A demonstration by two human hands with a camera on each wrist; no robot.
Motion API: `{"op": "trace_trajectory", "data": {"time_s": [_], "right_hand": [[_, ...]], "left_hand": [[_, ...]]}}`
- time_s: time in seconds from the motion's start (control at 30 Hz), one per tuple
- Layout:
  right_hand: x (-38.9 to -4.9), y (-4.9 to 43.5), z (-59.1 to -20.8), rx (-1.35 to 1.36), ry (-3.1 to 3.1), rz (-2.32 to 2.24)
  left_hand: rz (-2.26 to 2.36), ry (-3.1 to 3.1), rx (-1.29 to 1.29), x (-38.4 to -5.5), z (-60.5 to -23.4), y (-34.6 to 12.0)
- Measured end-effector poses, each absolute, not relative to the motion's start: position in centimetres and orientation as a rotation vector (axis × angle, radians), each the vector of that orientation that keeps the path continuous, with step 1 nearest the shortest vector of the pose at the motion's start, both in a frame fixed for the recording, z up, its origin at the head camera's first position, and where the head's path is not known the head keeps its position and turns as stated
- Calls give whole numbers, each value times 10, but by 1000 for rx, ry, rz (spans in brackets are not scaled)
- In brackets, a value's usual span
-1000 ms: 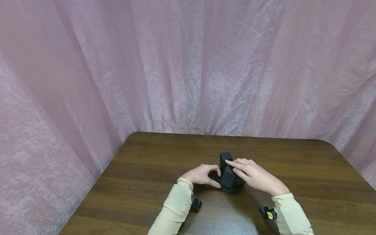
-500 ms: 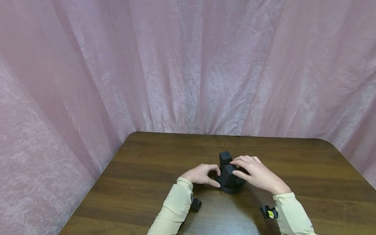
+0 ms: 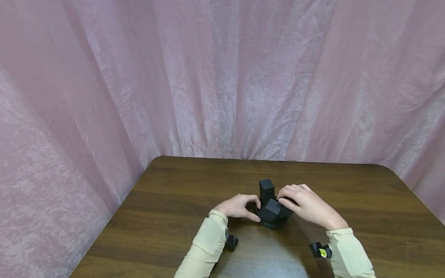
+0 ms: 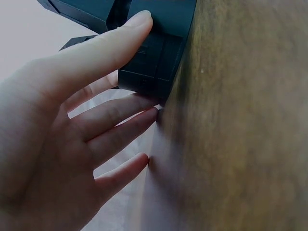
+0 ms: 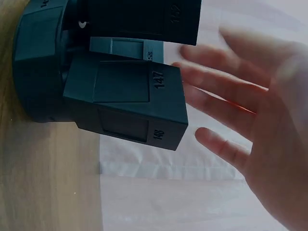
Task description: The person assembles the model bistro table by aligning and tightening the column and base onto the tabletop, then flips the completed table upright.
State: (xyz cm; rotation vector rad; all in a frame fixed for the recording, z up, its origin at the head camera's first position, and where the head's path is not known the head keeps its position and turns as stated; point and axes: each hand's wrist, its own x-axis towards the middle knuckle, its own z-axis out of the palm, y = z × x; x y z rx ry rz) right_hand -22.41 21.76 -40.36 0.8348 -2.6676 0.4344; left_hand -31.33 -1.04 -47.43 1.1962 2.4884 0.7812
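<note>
A black faceted object with a round base [image 3: 272, 224] and several angular blocks stands on the table. One tall block [image 3: 267, 189] points up at its back, and another block [image 3: 272, 208] leans toward the near side. In the right wrist view, raised numbers such as 147 mark a block [image 5: 125, 82]. My left hand [image 3: 239, 206] holds the base from the left; its thumb [image 4: 139, 21] presses one side while the fingers curve round the other. My right hand [image 3: 306, 202] is bent over the right-hand blocks; contact cannot be told, and its fingers are blurred in its wrist view.
The brown wooden table [image 3: 167, 200] has rounded far corners. Behind it hangs a pink curtain [image 3: 222, 77]. Small black cameras sit at the left wrist [image 3: 231, 242] and the right wrist [image 3: 320, 250].
My right hand has drawn back from the tall block, shifting right. The near block's facets have turned to another angle. My left hand and the base have stayed in place.
</note>
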Motion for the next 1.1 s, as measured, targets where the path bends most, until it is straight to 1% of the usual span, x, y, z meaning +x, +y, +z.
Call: {"op": "trace_trajectory", "data": {"time_s": [0.27, 0.6, 0.8, 1.1], "right_hand": [[-220, 215, -401, 1061, -2633, 496], [-223, 210, -405, 1149, -2584, 443], [-223, 203, -408, 1147, -2604, 469], [-225, 196, -414, 1020, -2624, 462]], "left_hand": [[780, 2482, 1184, -313, -472, -11], [786, 2480, 1191, -313, -473, -11], [786, 2477, 1199, -314, -474, -11], [765, 2473, 1156, -314, -473, -10]]}}
